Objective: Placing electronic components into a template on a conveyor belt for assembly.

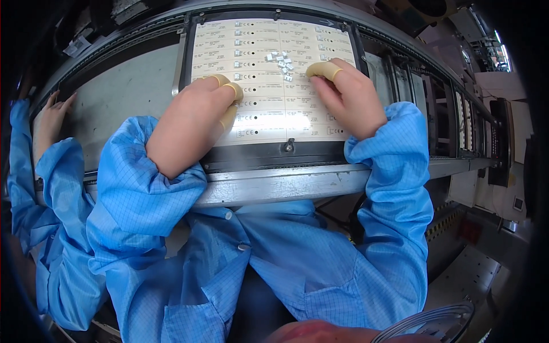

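A white printed panel in a dark frame lies before me, with rows of black print on it. Small white block-like parts sit in a column on its left half, and similar ones on its right half. A loose heap of such white parts lies between my hands. My left hand, with yellowish finger cots, is closed at the left column; its fingertips hide what they hold. My right hand, also with a finger cot, has index finger and thumb drawn together at the right column; whatever is between them is hidden.
A metal rail runs along the near side of the panel. Chain-edged conveyor tracks extend left and right. At the left, a co-worker's hand in a blue sleeve rests by the grey surface. Machinery stands at the right.
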The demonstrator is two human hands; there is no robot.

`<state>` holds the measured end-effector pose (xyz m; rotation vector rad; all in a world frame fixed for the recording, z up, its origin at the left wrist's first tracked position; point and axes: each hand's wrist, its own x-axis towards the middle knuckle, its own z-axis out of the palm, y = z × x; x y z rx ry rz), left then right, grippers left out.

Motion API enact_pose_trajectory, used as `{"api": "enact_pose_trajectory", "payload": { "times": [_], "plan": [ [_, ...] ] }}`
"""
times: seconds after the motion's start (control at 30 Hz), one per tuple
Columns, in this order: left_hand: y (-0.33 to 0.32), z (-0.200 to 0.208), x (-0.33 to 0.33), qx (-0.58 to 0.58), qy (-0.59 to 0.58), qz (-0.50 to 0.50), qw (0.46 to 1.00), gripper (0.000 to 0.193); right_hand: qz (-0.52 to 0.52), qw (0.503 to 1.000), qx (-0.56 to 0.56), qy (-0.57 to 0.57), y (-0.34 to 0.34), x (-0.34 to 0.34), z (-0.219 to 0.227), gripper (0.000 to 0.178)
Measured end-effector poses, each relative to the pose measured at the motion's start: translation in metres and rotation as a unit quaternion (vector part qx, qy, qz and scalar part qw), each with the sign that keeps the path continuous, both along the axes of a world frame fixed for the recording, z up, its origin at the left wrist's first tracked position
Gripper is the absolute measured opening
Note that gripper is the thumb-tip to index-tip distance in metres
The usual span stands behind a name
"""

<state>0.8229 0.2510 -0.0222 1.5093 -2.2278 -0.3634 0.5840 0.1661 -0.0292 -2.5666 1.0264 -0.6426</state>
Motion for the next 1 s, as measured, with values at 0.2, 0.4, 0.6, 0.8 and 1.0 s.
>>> {"api": "enact_pose_trajectory", "payload": {
  "times": [0.2,0.4,0.6,0.8,1.0],
  "plan": [
    [0.002,-0.006,0.006,-0.032,-0.011,-0.026,0.999,0.015,0.0,0.999,-0.035,0.029,0.002,0.0,-0.004,0.014],
    [0.004,-0.007,0.004,-0.041,-0.023,-0.002,0.999,0.01,-0.131,0.975,0.167,-0.062,0.007,-0.013,0.013,0.014],
    [-0.001,-0.009,0.007,-0.042,0.018,-0.065,0.997,0.012,-0.113,0.921,0.36,-0.094,0.008,-0.034,0.007,0.014],
    [-0.019,0.009,-0.015,-0.099,0.025,-0.08,0.992,0.011,-0.114,0.969,0.221,-0.002,0.007,-0.036,0.01,0.014],
    [-0.051,-0.007,-0.046,-0.122,-0.005,-0.089,0.989,0.017,-0.1,0.99,0.1,0.021,0.011,-0.034,0.008,0.016]
  ]
}}
